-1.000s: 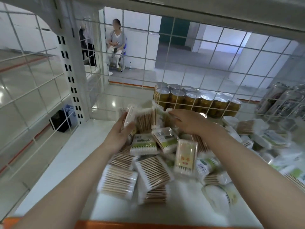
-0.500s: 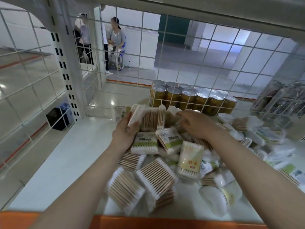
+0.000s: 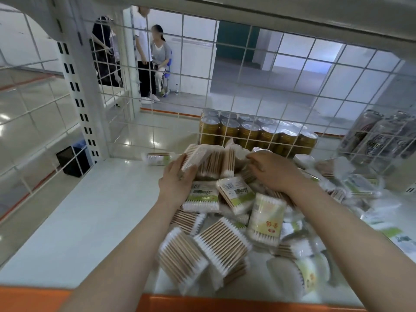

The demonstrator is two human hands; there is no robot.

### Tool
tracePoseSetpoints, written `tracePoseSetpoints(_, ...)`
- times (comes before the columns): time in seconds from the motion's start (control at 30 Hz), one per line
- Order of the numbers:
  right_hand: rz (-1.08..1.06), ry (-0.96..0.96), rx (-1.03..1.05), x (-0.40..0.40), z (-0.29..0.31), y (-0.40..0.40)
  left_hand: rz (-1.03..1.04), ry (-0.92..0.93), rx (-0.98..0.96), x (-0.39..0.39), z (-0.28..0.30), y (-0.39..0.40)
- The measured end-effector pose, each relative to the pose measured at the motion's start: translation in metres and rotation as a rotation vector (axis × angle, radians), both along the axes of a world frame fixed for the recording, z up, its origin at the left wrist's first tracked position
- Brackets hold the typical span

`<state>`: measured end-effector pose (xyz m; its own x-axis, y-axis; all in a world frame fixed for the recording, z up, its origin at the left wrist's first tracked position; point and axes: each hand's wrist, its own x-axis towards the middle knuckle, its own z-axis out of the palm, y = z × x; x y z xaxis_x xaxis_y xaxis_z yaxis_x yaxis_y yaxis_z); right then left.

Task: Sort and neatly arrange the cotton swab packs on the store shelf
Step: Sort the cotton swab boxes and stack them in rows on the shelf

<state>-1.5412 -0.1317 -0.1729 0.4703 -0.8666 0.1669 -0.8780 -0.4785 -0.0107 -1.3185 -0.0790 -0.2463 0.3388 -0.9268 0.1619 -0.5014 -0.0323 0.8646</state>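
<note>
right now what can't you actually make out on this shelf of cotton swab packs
- Head view: the right hand has its fingertips buried among the upright packs, so whether it grips one is hidden.
- The print on the green-label pack is too small and blurred to read.
- The packs at the right edge are cut off by the frame.
- The cans stand behind the wire grid; their labels are unreadable.

The shelf (image 3: 85, 221) is pale white with an orange front edge (image 3: 202, 304), backed by a white wire grid (image 3: 281, 82). The cotton swab packs (image 3: 221, 240) show tan wooden sticks tipped white under clear wrap; some carry green-and-white labels (image 3: 239, 194), one a yellow label with red characters (image 3: 269, 218). Behind the grid stand gold cans (image 3: 247, 136) with silvery tops.
</note>
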Motion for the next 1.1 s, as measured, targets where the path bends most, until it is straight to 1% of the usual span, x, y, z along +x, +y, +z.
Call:
tracePoseSetpoints(0.13, 0.005, -0.018, -0.003, -0.003, 0.001, 0.002, 0.028, -0.02, -0.019, -0.002, -0.002, -0.001)
tracePoseSetpoints(0.3, 0.005, -0.043, -0.011, -0.005, 0.001, 0.003, 0.048, -0.021, 0.015, -0.011, 0.006, 0.009)
tracePoseSetpoints(0.47, 0.008, -0.167, -0.033, -0.002, 0.004, 0.009, 0.082, 0.044, 0.049, -0.009, 0.007, 0.02)
tracePoseSetpoints(0.6, -0.013, -0.218, -0.065, 0.005, 0.013, 0.018, 0.09, -0.018, 0.114, -0.002, 0.007, 0.026)
tracePoseSetpoints(0.8, -0.031, -0.214, -0.049, 0.014, 0.022, 0.029, 0.085, 0.003, 0.111, 0.009, 0.008, 0.038)
tracePoseSetpoints(1.1, 0.009, -0.284, -0.032, 0.037, 0.026, 0.042, 0.123, -0.111, 0.113, 0.041, 0.008, 0.051)
